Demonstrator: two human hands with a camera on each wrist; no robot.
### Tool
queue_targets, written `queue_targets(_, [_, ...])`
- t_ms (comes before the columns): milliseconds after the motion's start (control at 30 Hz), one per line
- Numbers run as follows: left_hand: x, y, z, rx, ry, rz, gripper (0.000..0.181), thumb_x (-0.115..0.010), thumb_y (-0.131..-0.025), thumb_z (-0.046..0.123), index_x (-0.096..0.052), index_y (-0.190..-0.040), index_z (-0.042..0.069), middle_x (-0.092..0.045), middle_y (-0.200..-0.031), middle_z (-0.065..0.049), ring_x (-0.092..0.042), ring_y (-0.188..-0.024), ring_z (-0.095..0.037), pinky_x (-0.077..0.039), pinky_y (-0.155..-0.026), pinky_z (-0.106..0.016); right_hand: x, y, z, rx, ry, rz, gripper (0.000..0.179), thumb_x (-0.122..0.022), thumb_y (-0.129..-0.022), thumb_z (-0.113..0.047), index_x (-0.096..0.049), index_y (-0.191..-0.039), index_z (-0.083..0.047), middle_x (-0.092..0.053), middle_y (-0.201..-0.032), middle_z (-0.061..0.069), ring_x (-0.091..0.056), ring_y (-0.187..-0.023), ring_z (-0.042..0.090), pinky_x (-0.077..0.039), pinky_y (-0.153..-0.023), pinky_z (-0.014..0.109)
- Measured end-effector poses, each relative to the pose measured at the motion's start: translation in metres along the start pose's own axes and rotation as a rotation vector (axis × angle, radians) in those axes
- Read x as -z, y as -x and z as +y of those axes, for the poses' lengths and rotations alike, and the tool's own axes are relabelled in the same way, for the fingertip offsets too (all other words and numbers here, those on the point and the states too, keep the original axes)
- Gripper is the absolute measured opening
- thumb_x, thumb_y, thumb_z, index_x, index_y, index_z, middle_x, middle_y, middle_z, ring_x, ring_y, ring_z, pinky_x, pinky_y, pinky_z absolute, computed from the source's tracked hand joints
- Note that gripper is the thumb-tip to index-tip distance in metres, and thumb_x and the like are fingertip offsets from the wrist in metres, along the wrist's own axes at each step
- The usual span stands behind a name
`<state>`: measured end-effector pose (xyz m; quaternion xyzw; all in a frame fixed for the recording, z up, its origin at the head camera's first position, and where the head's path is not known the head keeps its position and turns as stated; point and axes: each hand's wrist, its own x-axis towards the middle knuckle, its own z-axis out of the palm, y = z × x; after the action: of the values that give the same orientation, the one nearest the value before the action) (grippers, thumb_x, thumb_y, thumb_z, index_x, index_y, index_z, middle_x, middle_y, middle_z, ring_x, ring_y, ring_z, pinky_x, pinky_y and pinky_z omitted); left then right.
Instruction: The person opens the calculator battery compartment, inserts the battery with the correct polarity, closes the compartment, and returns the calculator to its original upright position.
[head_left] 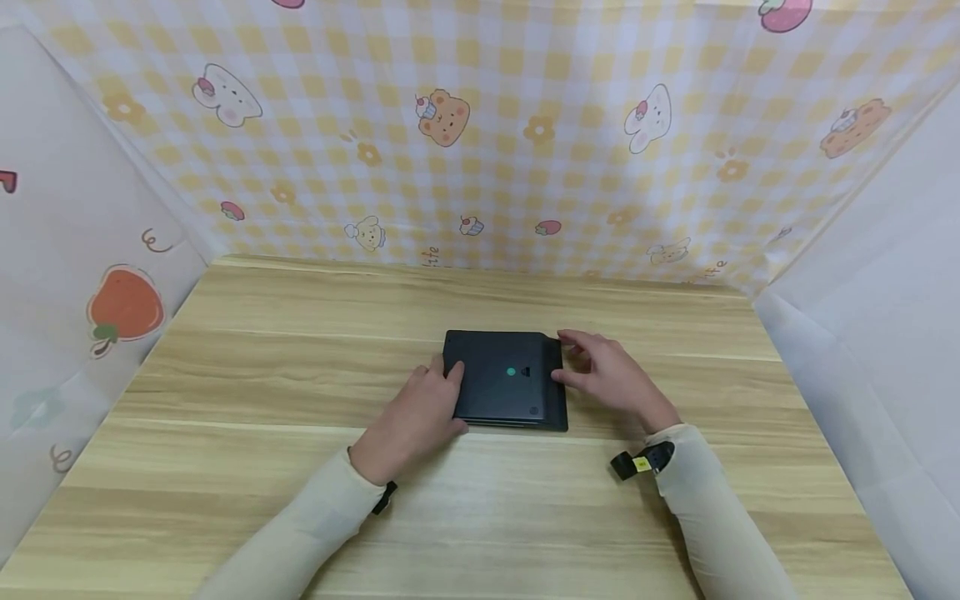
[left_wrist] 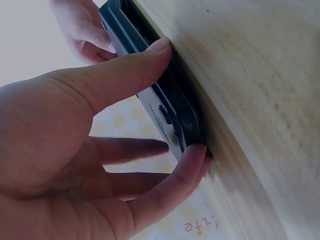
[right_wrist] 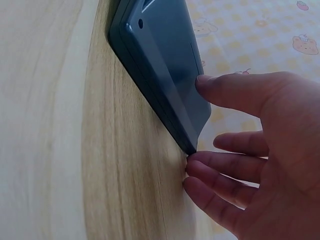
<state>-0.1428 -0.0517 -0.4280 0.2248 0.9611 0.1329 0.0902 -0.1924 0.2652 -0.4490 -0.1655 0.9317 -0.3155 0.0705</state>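
A flat black calculator-like device point(head_left: 495, 375) lies on the wooden table with its back up, showing a green dot and a small latch. My left hand point(head_left: 416, 417) grips its left end, thumb at the near edge and fingers over the left side and far corner. In the left wrist view, the left thumb point(left_wrist: 135, 70) crosses the device's side point(left_wrist: 175, 100). At the right end, my right hand point(head_left: 611, 375) holds the device between thumb and fingertips. The right wrist view has that thumb point(right_wrist: 225, 90) on the back of the device point(right_wrist: 175, 65) and fingertips at its corner.
The wooden table point(head_left: 262, 375) spreads around the device. Behind it hangs a yellow checked cloth point(head_left: 495, 175) with cartoon prints. White cloth walls point(head_left: 52, 292) stand at both sides. A small black wrist camera point(head_left: 641, 462) is strapped at the right cuff.
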Motion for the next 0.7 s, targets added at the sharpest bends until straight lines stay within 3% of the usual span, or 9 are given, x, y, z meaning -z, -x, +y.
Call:
queue_targets(267, [0.0000, -0.0013, -0.0025, -0.076, -0.036, 0.029, 0.080, -0.095, -0.090, 0.026, -0.059, -0.151, -0.012, -0.047, -0.157, -0.042, -0.066, -0.124, -0.054, -0.061, -0.098, -0.050, -0.0009, -0.0001, -0.0014, 0.008, -0.023, 0.002, 0.064, -0.077, -0.105, -0.024, -0.053, -0.159, 0.001, -0.069, -0.136, 0.020, -0.068, -0.113, 0.033, -0.057, -0.094, 0.052])
queue_targets(500, [-0.0013, -0.0026, -0.0057, -0.134, -0.050, 0.072, 0.080, -0.096, -0.089, 0.023, -0.058, -0.148, -0.015, -0.052, -0.150, -0.045, -0.070, -0.118, -0.055, -0.064, -0.091, -0.049, 0.0010, 0.0005, 0.0004, -0.017, -0.140, -0.006, 0.061, -0.073, -0.108, -0.022, -0.051, -0.160, 0.000, -0.063, -0.149, 0.020, -0.065, -0.125, 0.037, -0.055, -0.103, 0.059])
queue_targets(700, [-0.0005, -0.0061, -0.0082, -0.137, -0.041, 0.056, 0.084, -0.097, -0.088, 0.024, -0.057, -0.152, -0.012, -0.055, -0.150, -0.042, -0.072, -0.116, -0.053, -0.063, -0.093, -0.049, 0.0017, 0.0000, 0.0022, -0.056, -0.242, -0.014, 0.059, -0.072, -0.108, -0.020, -0.051, -0.160, -0.001, -0.063, -0.148, 0.019, -0.062, -0.130, 0.037, -0.052, -0.108, 0.059])
